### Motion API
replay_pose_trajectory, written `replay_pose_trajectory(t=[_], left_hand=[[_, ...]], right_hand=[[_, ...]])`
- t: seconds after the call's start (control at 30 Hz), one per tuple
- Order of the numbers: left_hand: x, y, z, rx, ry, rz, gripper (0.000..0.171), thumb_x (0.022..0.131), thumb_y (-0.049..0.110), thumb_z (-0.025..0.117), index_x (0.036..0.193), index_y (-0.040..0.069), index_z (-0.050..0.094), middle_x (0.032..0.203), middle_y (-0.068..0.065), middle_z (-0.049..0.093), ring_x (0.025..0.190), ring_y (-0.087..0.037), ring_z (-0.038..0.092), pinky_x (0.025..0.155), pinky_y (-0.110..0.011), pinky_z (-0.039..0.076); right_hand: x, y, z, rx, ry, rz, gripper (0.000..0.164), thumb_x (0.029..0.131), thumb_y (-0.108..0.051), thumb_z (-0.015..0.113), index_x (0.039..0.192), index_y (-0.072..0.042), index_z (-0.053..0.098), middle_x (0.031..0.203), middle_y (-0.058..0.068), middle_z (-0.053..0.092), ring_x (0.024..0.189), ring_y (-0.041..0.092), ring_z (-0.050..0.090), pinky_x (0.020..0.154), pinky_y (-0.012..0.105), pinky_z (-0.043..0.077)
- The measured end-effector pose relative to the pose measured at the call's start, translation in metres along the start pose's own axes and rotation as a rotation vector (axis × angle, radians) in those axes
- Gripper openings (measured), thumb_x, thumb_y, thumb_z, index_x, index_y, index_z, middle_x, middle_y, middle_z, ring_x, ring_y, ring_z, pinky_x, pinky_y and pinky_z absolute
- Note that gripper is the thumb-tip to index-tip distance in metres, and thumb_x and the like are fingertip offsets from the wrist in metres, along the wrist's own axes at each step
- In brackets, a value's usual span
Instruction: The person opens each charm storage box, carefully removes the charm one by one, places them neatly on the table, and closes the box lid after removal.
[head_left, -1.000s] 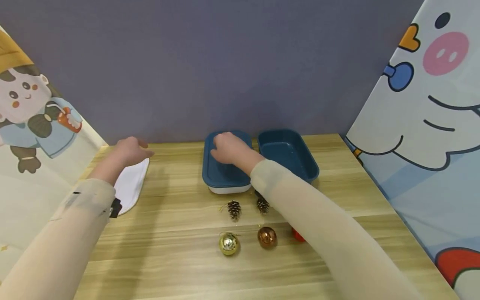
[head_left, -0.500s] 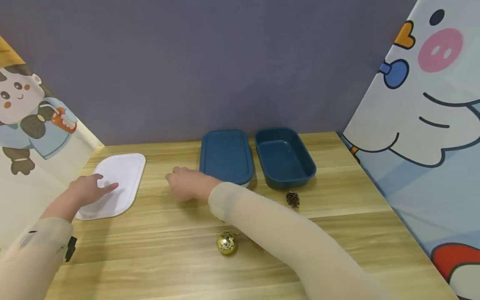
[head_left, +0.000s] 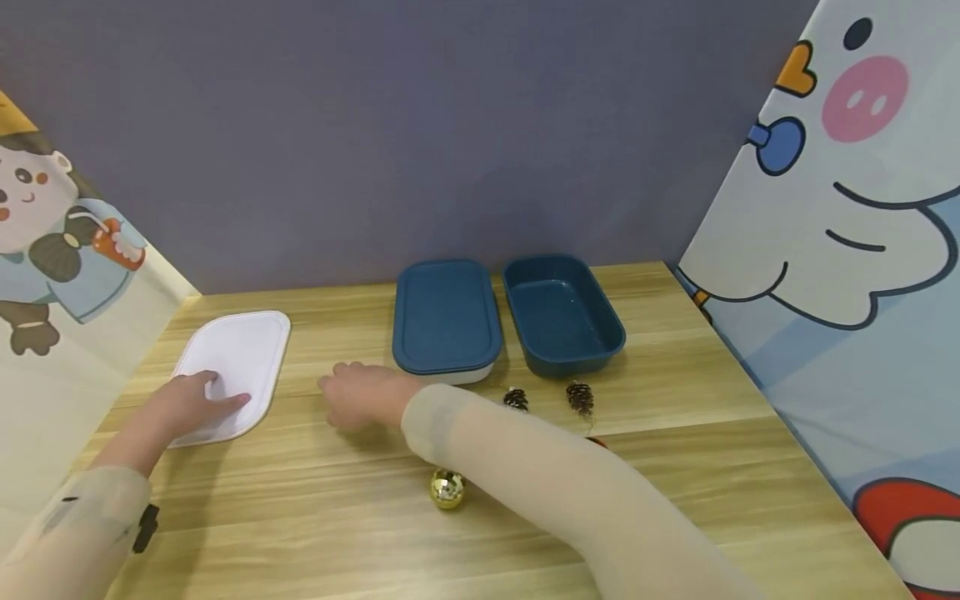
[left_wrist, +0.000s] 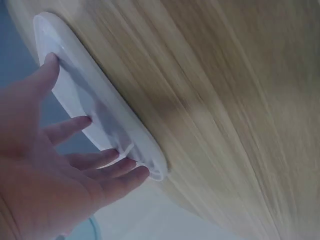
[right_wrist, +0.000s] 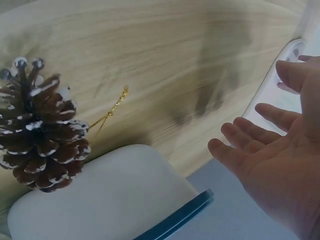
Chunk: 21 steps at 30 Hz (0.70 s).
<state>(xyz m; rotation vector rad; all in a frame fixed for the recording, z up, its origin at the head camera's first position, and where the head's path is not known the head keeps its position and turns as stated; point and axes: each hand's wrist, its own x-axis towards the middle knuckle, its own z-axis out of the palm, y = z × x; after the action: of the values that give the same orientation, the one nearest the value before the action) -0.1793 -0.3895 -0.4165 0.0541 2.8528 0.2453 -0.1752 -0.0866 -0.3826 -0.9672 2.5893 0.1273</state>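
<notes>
My left hand (head_left: 183, 408) is over the near left part of a white lid (head_left: 255, 350) lying on the table. Its thumb and fingers are spread, with the fingertips close to the lid's rim in the left wrist view. Over the bare wood between that lid and a white container with a blue lid (head_left: 447, 317), my right hand (head_left: 363, 396) hovers with nothing in it. In the right wrist view its fingers (right_wrist: 245, 135) are loosely bent, and a snow-tipped pine cone (right_wrist: 42, 132) with a gold cord appears beside the white container (right_wrist: 105, 195).
A deep blue box (head_left: 566, 317) without a lid stands right of the lidded container. Before them lie two pine cones, one of them (head_left: 580, 398) nearer the right, and a gold mirrored ball (head_left: 447, 488). My right sleeve (head_left: 517, 467) hides part of the table; a bit of red (head_left: 596, 442) peeks out behind it.
My right hand has moved left and nearer, away from the blue lid to the bare wood. My left hand has come down and left over the white lid.
</notes>
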Motion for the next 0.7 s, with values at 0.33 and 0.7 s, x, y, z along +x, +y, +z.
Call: replay_pose_trajectory(t=[0.33, 0.7], left_hand=[[-0.013, 0.032, 0.003, -0.038, -0.024, -0.068, 0.119, 0.087, 0.075, 0.071, 0.144, -0.025, 0.039, 0.138, -0.059, 0.039, 0.123, -0.077, 0.041, 0.101, -0.078, 0.044], [-0.023, 0.056, 0.008, -0.046, -0.008, -0.024, 0.112, 0.088, 0.065, 0.078, 0.143, -0.025, 0.041, 0.139, -0.053, 0.047, 0.125, -0.076, 0.043, 0.102, -0.076, 0.044]], right_hand=[[-0.006, -0.003, 0.001, 0.052, -0.028, 0.007, 0.061, 0.109, -0.050, 0.054, 0.164, -0.029, 0.040, 0.164, -0.008, 0.045, 0.154, 0.013, 0.045, 0.126, 0.032, 0.040], [-0.006, -0.001, 0.010, -0.024, -0.069, -0.004, 0.062, 0.113, -0.044, 0.044, 0.171, -0.030, 0.024, 0.176, -0.011, 0.026, 0.161, 0.009, 0.033, 0.129, 0.027, 0.033]])
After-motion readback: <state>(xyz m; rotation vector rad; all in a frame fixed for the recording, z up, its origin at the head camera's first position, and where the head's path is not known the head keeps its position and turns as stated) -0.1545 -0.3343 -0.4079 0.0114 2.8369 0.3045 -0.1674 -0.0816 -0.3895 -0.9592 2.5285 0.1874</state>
